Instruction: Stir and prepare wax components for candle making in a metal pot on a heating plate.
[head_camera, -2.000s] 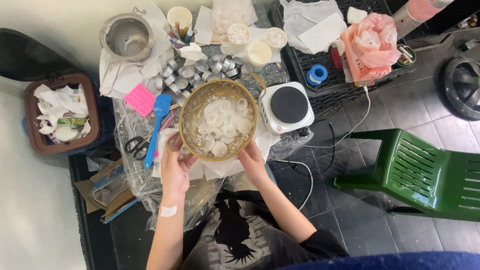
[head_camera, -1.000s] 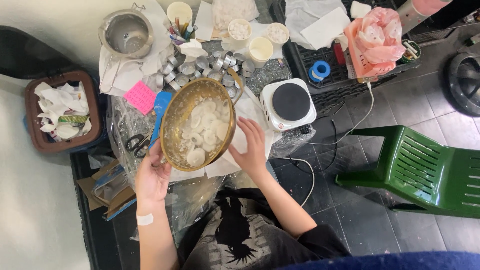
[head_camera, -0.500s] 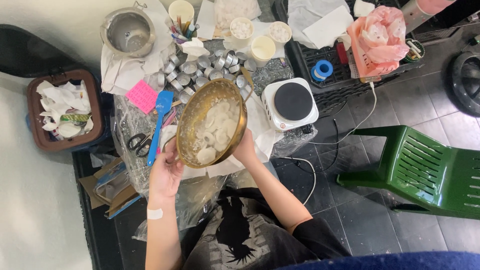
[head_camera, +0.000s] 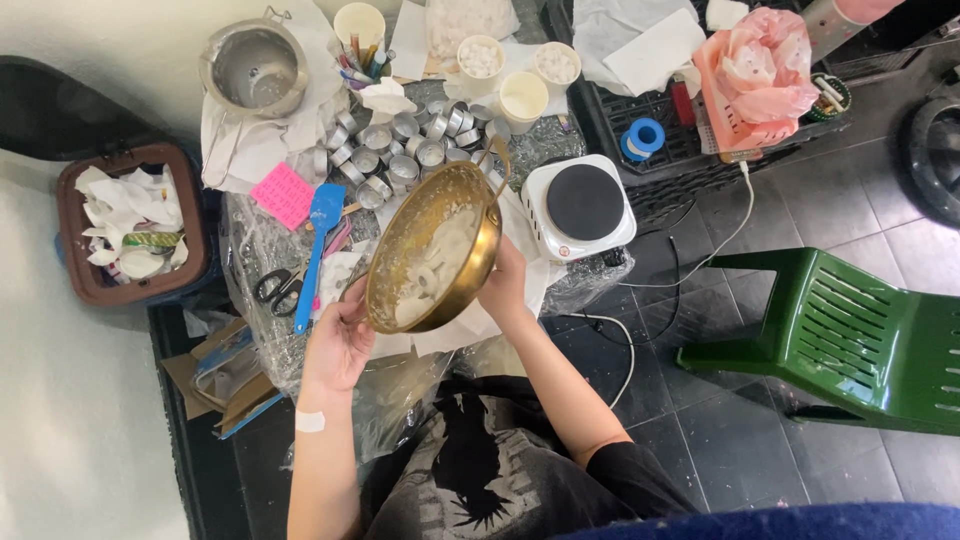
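I hold a round brass bowl (head_camera: 478, 262) tilted steeply to the left above the small cluttered table. Several white wax discs (head_camera: 432, 262) lie inside it, slid toward the lower left wall. My left hand (head_camera: 338, 342) grips the bowl's lower left rim and handle. My right hand (head_camera: 507, 283) supports the bowl's outer right side from underneath. A bandage sits on my left wrist.
A white single hotplate (head_camera: 583, 205) stands right of the bowl. Behind it lie several empty metal tealight cups (head_camera: 400, 150), paper cups (head_camera: 524, 98), a steel pot (head_camera: 252, 66), a blue spatula (head_camera: 316, 240), scissors (head_camera: 272, 288). A brown bin (head_camera: 128, 222) sits left, a green chair (head_camera: 850, 340) right.
The bowl has tipped further onto its side, and the wax discs slid to the lower wall. My right hand went back to the bowl's right side after briefly leaving it.
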